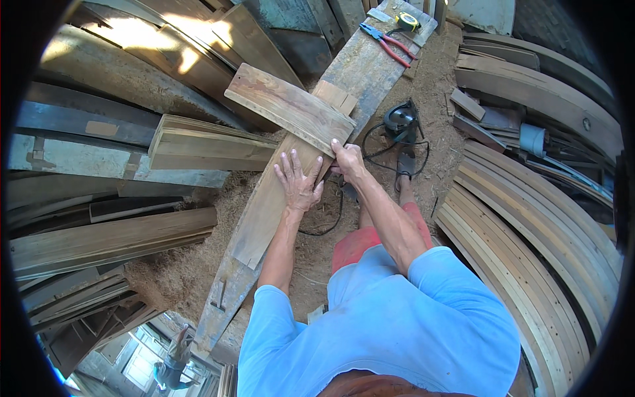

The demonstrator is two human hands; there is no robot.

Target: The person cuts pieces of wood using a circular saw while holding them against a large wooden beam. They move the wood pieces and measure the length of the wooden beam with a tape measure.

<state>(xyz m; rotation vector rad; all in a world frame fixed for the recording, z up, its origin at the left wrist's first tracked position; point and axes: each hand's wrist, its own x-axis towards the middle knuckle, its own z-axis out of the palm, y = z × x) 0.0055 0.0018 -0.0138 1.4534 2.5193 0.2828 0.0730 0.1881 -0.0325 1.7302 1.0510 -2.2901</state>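
Observation:
A short wooden board (pixel 289 106) lies crosswise over a longer plank (pixel 261 212), both resting on a narrow worn bench board (pixel 360 69). My left hand (pixel 299 182) is open, its fingers spread flat on the longer plank just below the short board. At the short board's near right corner, my right hand (pixel 347 161) is closed on the edge with the thumb on top; its other fingers are partly hidden. Farther along the bench lie red-handled pliers (pixel 387 45) and a yellow and black tape measure (pixel 407 22).
A dark corded power tool (pixel 401 120) sits on the sawdust-covered floor (pixel 426 99) beside my foot, its cord looping around. Stacked boards (pixel 509 258) line the right side; leaning planks (pixel 198 145) crowd the left. Another person (pixel 173 370) appears at the lower left.

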